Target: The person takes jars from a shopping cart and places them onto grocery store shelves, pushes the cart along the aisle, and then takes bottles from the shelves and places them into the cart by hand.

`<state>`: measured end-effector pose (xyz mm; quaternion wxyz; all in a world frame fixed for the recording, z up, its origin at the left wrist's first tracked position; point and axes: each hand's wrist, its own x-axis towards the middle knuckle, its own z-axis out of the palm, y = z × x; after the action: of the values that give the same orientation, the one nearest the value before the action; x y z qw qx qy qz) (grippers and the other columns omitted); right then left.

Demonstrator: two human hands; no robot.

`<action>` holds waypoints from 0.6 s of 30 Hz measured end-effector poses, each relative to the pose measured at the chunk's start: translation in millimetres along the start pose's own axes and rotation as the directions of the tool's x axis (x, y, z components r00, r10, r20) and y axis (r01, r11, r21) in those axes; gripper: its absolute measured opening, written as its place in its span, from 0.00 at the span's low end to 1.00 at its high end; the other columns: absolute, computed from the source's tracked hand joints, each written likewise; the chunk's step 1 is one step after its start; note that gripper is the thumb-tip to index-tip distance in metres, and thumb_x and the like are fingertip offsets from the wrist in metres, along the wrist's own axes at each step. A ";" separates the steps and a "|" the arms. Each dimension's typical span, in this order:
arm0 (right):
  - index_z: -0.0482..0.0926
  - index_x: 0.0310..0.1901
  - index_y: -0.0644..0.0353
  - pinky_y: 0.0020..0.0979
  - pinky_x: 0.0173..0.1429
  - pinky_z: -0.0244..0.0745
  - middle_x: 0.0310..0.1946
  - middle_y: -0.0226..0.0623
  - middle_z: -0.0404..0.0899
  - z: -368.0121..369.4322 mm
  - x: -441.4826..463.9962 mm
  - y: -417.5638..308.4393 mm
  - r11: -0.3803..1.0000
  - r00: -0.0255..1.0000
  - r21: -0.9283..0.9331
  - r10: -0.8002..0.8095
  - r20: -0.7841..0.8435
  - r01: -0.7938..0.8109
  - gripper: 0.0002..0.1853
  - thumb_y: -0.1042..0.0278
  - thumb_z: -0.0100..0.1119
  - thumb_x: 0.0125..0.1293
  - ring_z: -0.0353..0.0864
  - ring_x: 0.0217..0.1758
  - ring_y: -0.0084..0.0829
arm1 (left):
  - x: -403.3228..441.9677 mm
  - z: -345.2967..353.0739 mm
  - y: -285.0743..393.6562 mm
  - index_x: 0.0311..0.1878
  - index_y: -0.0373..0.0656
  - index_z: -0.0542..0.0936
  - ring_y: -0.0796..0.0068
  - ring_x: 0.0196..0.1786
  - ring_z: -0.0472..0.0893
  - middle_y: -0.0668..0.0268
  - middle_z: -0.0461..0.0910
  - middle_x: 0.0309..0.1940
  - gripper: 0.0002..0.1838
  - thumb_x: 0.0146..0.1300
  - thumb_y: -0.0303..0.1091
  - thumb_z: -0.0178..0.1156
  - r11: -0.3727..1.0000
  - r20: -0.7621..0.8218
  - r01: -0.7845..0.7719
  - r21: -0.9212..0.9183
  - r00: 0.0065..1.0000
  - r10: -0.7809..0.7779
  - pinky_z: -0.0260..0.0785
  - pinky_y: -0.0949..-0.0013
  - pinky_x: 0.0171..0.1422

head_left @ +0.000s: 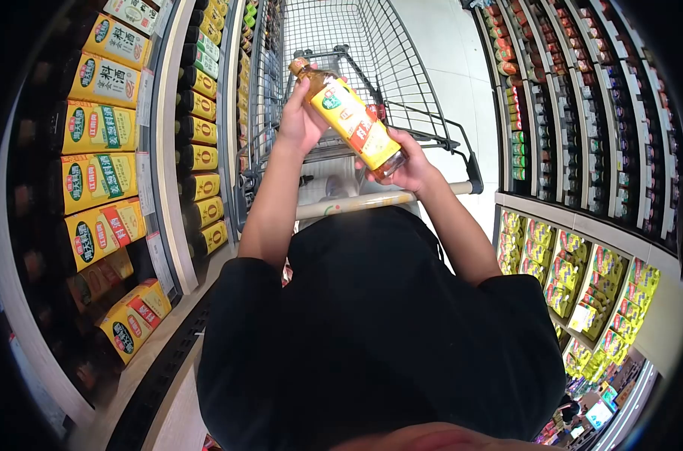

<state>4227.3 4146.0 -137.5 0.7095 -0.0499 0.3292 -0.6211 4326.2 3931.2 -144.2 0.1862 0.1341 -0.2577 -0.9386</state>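
Looking down between two runs of shelving, bottle in both hands. Left shelf: dark bottles in rows, yellow labels facing out, pale price tags along the edge; one bottle in the near row sits farther back than its neighbours. Right shelf: small jars and bottles above, yellow packets below. Ahead of me, a wire shopping cart, its pale handle running across in front of my black shirt.

Above the handle end of the cart I hold one brown bottle, tilted, neck to the upper left, base to the lower right, label turned up towards me. Left hand half curled, gripping it just below the neck. Right hand partly closed, thumb and fingers around the base. Label yellow with a red band; green oval near the top. Cap on.
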 end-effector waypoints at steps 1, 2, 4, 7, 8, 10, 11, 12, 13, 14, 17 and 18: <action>0.71 0.64 0.61 0.25 0.20 0.71 0.44 0.56 0.83 -0.8 0.2 0.0 1.000 1.000 -0.002 0.001 0.003 -0.001 0.36 0.36 0.45 0.70 0.86 0.34 0.43 | 0.7 -3.2 -0.8 0.68 0.51 0.64 0.39 0.66 0.72 0.41 0.70 0.65 0.26 0.73 0.53 0.50 1.000 -0.001 -0.004 0.001 1.000 0.004 0.65 0.40 0.71; 0.71 0.64 0.61 0.26 0.22 0.71 0.45 0.55 0.83 -0.8 0.4 0.3 1.000 1.000 -0.005 0.011 0.007 -0.011 0.36 0.35 0.45 0.69 0.87 0.34 0.44 | 1.6 -7.0 -1.5 0.68 0.50 0.64 0.40 0.65 0.74 0.42 0.70 0.65 0.27 0.73 0.53 0.50 0.999 0.015 -0.017 0.036 1.000 0.016 0.67 0.40 0.69; 0.71 0.64 0.61 0.27 0.23 0.72 0.45 0.55 0.83 0.2 0.2 0.0 1.000 1.000 -0.013 0.021 0.016 -0.020 0.36 0.35 0.46 0.69 0.87 0.35 0.44 | 1.2 -5.7 1.1 0.68 0.49 0.64 0.40 0.64 0.75 0.42 0.70 0.65 0.28 0.73 0.53 0.51 0.997 0.033 -0.037 0.075 0.999 0.035 0.68 0.40 0.68; 0.69 0.66 0.61 0.31 0.28 0.77 0.47 0.55 0.82 1.2 1.5 0.4 0.999 0.998 -0.028 0.047 0.029 -0.047 0.38 0.35 0.49 0.67 0.87 0.40 0.47 | -0.4 -2.0 6.5 0.64 0.49 0.65 0.54 0.61 0.79 0.47 0.75 0.60 0.22 0.72 0.45 0.55 0.999 0.071 -0.038 0.017 0.997 0.036 0.74 0.50 0.64; 0.69 0.66 0.61 0.33 0.30 0.79 0.49 0.55 0.82 3.9 2.3 1.8 0.998 0.998 -0.042 0.055 0.025 -0.054 0.38 0.35 0.49 0.67 0.87 0.42 0.48 | 0.1 -6.5 5.5 0.63 0.49 0.65 0.52 0.59 0.80 0.45 0.75 0.60 0.22 0.72 0.44 0.55 1.000 0.075 -0.031 0.005 0.997 0.030 0.74 0.49 0.64; 0.69 0.66 0.62 0.38 0.34 0.83 0.53 0.57 0.80 3.8 6.5 3.5 0.995 0.997 -0.078 0.070 0.045 -0.066 0.38 0.36 0.51 0.67 0.86 0.46 0.50 | -5.1 -1.2 9.4 0.63 0.47 0.63 0.45 0.55 0.82 0.42 0.75 0.58 0.22 0.72 0.43 0.54 0.999 0.068 -0.039 -0.015 0.997 0.040 0.75 0.45 0.62; 0.69 0.66 0.62 0.38 0.34 0.83 0.53 0.57 0.80 3.5 6.7 2.7 0.994 0.996 -0.085 0.073 0.054 -0.068 0.38 0.36 0.51 0.67 0.86 0.46 0.50 | -3.3 -6.5 7.6 0.66 0.49 0.63 0.39 0.59 0.78 0.41 0.72 0.62 0.27 0.70 0.50 0.55 0.997 0.056 -0.055 0.060 0.997 0.052 0.73 0.38 0.63; 0.69 0.66 0.61 0.37 0.36 0.83 0.52 0.56 0.81 5.4 6.5 2.4 0.994 0.995 -0.077 0.086 0.049 -0.082 0.37 0.37 0.49 0.68 0.86 0.46 0.48 | -3.0 -5.7 9.0 0.66 0.49 0.63 0.39 0.59 0.78 0.41 0.72 0.61 0.27 0.70 0.49 0.55 0.994 0.065 -0.076 0.073 0.995 0.071 0.74 0.38 0.62; 0.68 0.66 0.60 0.36 0.38 0.83 0.52 0.55 0.81 5.9 6.8 1.5 0.993 0.994 -0.069 0.100 0.044 -0.097 0.35 0.38 0.48 0.69 0.87 0.46 0.47 | -3.0 -4.9 9.4 0.66 0.48 0.62 0.39 0.58 0.79 0.41 0.73 0.61 0.27 0.70 0.49 0.55 0.992 0.074 -0.095 0.085 0.993 0.089 0.74 0.39 0.62; 0.66 0.67 0.59 0.39 0.41 0.85 0.53 0.55 0.80 2.5 7.7 1.1 0.993 0.990 -0.016 0.115 0.085 -0.114 0.35 0.41 0.52 0.68 0.86 0.47 0.49 | -2.3 -4.5 10.2 0.67 0.48 0.61 0.40 0.56 0.80 0.42 0.74 0.59 0.27 0.70 0.48 0.55 0.989 0.074 -0.108 0.097 0.992 0.101 0.75 0.40 0.61; 0.61 0.70 0.57 0.42 0.44 0.86 0.54 0.57 0.79 7.5 4.2 0.1 0.992 0.992 -0.093 0.095 0.088 -0.087 0.35 0.48 0.56 0.67 0.86 0.50 0.52 | -4.7 2.2 10.9 0.67 0.47 0.60 0.42 0.55 0.81 0.42 0.75 0.57 0.28 0.71 0.48 0.54 0.989 0.120 -0.091 0.117 0.990 0.077 0.77 0.42 0.59; 0.57 0.71 0.55 0.46 0.46 0.86 0.54 0.59 0.78 5.6 7.9 1.3 0.993 0.981 -0.038 0.112 0.157 -0.107 0.36 0.56 0.59 0.65 0.85 0.51 0.55 | -6.4 6.4 11.1 0.68 0.46 0.58 0.42 0.54 0.82 0.42 0.76 0.57 0.29 0.71 0.46 0.53 0.989 0.153 -0.079 0.123 0.986 0.060 0.78 0.43 0.58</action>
<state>4231.5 4137.1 -137.0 0.7658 -0.0915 0.2831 -0.5701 4332.8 3927.8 -131.9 0.1901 0.0664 -0.3355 -0.9203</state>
